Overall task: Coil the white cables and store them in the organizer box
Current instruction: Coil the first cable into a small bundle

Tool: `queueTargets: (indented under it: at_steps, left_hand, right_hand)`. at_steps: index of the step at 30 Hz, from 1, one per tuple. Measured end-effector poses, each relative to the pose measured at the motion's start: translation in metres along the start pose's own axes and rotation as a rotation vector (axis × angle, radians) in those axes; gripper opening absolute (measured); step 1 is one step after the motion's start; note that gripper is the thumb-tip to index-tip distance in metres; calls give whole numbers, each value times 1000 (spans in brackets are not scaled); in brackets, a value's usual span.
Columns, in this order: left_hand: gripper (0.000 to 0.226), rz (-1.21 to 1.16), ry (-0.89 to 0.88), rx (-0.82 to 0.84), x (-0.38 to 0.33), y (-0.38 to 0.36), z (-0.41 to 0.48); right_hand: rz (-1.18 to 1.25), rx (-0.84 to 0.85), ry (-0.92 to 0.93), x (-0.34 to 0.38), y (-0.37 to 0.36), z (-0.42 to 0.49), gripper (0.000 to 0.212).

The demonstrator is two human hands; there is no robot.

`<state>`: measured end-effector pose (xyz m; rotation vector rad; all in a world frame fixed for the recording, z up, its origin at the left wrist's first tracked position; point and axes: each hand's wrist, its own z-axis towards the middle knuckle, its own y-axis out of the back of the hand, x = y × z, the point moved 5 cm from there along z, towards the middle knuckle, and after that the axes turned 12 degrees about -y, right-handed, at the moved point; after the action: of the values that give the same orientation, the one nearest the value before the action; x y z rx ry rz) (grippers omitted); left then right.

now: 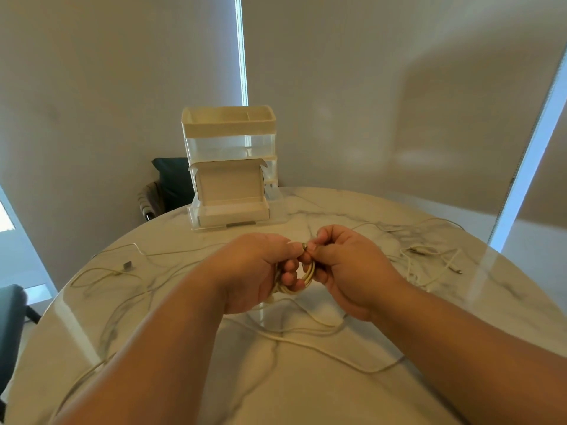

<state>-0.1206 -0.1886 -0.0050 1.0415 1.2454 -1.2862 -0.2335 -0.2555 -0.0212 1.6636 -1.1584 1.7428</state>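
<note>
Step in hand: finishing one coil.

- The left hand (254, 271) grips a small coil (306, 279) of white cable, fingers curled through the loops. The coil is held above the table (306, 394), between the two hands.
- The right hand (346, 271) pinches the plug (304, 246) at the cable's end, just above the coil and against the left thumb. The other fingers are curled in.
- Whether the end is being tucked under a loop or only held cannot be told, because the fingers cover that part.

Other task items:

- The organizer box (230, 167) stands beyond the hands at the far edge of the table, well apart from them. It has a tray on top, and a lower drawer (233, 214) appears to be pulled open.
- Loose cables lie uncoiled on the table:
  - one cable (322, 345) runs below the hands and toward the person;
  - a tangle (429, 256) lies to the right of the right hand;
  - another length (107, 273) lies to the left of the left hand, with a small grey connector (127, 265) beside it.

Assessment: the task looks early, with one coil formed, nothing visibly stored and several cables untouched.

Next move: secure the free end so the loops do not spring apart, then carry the coil forward to the box with a firm hold. The cable appears springy, so a slack grip risks the coil unwinding. The loose cable below the hands could snag on a wrist.
</note>
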Motion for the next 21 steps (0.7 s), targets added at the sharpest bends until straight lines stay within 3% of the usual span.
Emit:
queueTargets:
  at_steps: [4, 12, 17, 21]
  left_hand:
    - [13, 116, 20, -15, -2, 5, -4]
    - [16, 118, 76, -83, 6, 13, 1]
    - [21, 548, -74, -19, 0, 22, 5]
    - [16, 606, -59, 27, 3, 22, 5]
  right_hand:
    - [-19, 21, 12, -3, -5, 0, 27]
    - [-35, 23, 2, -13, -7, 4, 30]
    - [-37, 23, 25, -10, -5, 6, 31]
    - [-57, 31, 28, -11, -2, 5, 31]
